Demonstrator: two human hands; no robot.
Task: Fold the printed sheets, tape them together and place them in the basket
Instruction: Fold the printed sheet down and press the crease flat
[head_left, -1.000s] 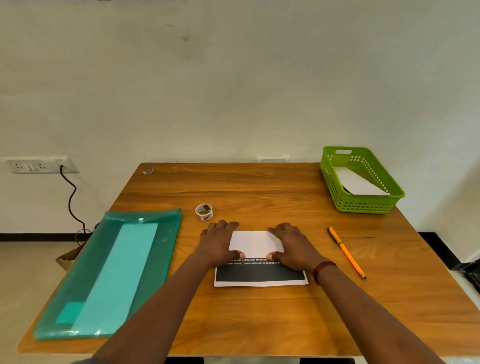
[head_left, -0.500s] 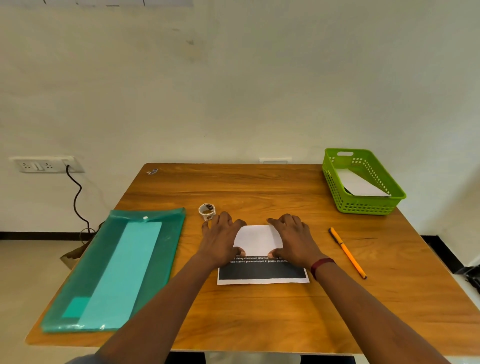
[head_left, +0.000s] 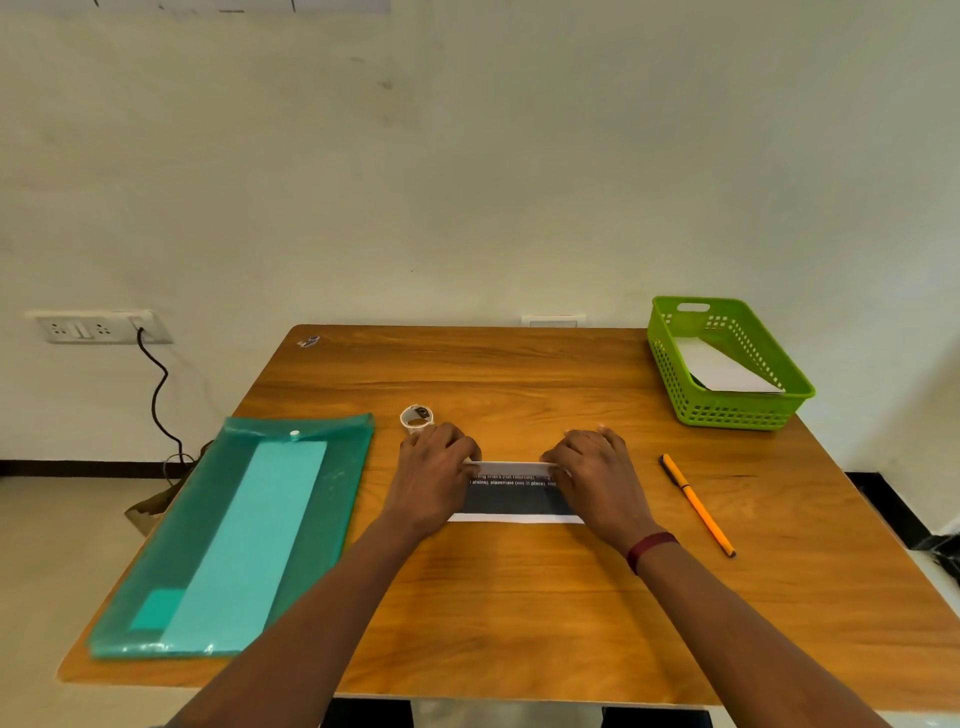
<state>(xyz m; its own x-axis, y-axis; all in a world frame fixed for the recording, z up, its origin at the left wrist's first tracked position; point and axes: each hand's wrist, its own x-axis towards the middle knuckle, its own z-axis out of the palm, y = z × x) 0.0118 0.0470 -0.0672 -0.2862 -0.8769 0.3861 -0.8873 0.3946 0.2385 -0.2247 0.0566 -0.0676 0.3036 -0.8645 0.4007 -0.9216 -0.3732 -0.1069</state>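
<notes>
A printed sheet (head_left: 514, 499) with a dark block and white text lines lies on the wooden table (head_left: 519, 613) in front of me. My left hand (head_left: 436, 478) holds its far left edge and my right hand (head_left: 597, 478) its far right edge, fingers curled over the paper. Between the hands only a thin white strip of the folded flap shows. A small tape roll (head_left: 415, 417) stands just beyond my left hand. The green basket (head_left: 727, 413) at the far right corner holds a folded white sheet (head_left: 719, 370).
A green plastic folder (head_left: 244, 530) with a lighter sheet inside covers the table's left side. An orange pen (head_left: 696, 504) lies right of my right hand. A wall socket (head_left: 98, 327) with a black cable is at the left, off the table.
The wide white flap seen between my hands earlier has shrunk to a thin strip at the far edge. Both hands have shifted outward and farther away, uncovering more of the printed text.
</notes>
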